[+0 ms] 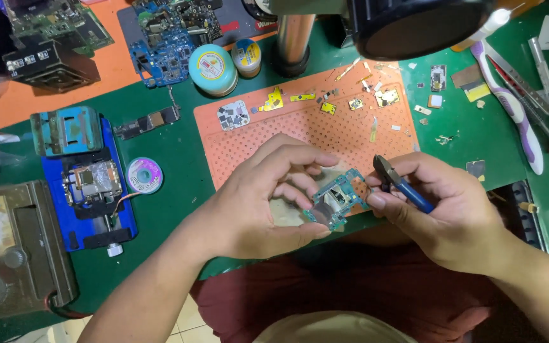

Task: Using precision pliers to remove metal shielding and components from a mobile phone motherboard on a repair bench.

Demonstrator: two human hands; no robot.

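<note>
My left hand (258,200) pinches a small teal circuit board (337,201) by its left edge, thumb below and fingers above. My right hand (443,213) grips blue-handled cutting pliers (396,181), whose dark jaws sit at the board's upper right corner. Both hands hover over the near edge of an orange perforated work mat (300,133), just above my lap.
Small metal shields and chips lie scattered on the mat's far part. A blue board holder (90,190) and a solder wick spool (144,174) sit left. Two round tins (214,68) stand behind. Tweezers and a white-purple toothbrush (519,114) lie right. A microscope head (414,25) hangs overhead.
</note>
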